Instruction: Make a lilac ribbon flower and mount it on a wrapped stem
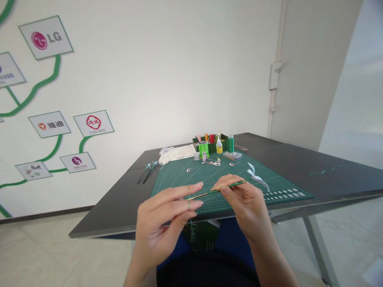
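Note:
My left hand (166,221) is raised just past the near table edge, its index and middle fingers held apart. A fine green thread (188,205) runs across these two fingers, and a loose end hangs below the thumb. Between the thumb and fingers of my right hand (245,201) is a slim green-handled brush (216,191), slanting down to the left. Its narrow, copper-coloured front reaches the gap between my left fingers, close to the thread. Whether the tip touches the thread is too small to tell.
A green cutting mat (176,175) covers much of the dark table (287,159). Small scissors (216,163), a pale ribbon (254,175) and a glue bottle (219,146) rest on it. Behind stand a green thread spool (230,144) and a box (225,140). Two blue-tipped stems (149,172) lie left.

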